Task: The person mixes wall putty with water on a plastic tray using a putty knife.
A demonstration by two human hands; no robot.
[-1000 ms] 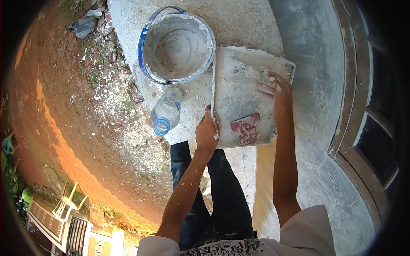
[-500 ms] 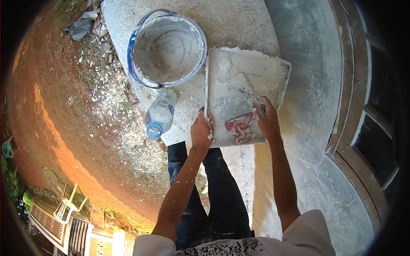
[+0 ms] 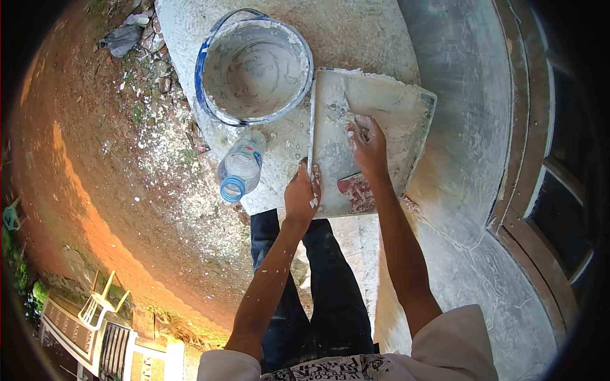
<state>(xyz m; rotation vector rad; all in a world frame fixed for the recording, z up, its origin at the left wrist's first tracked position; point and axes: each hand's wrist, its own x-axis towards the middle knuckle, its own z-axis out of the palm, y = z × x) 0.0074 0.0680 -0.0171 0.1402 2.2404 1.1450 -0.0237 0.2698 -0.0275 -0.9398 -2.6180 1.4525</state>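
A shallow tray (image 3: 400,117) smeared with whitish paste lies before me. My left hand (image 3: 303,193) is closed around its near left rim. Over the middle of the tray, my right hand (image 3: 370,147) is closed on a putty knife (image 3: 347,109), whose paste-coated blade points away from me toward the left side; its handle is mostly hidden by my fingers. A flat red piece (image 3: 358,192) spattered with paste rests in the tray's near part, just below my right wrist; what it is I cannot make out.
Left of the tray stand a bucket (image 3: 206,82) coated inside with paste and an uncapped clear plastic bottle (image 3: 244,166). They share a paste-stained slab (image 3: 343,32). Reddish soil (image 3: 82,146) lies left, a framed glass door or window (image 3: 540,159) right.
My right hand has moved left and away from me across the tray with the putty knife. The left hand stays on the rim. The view has shifted slightly.
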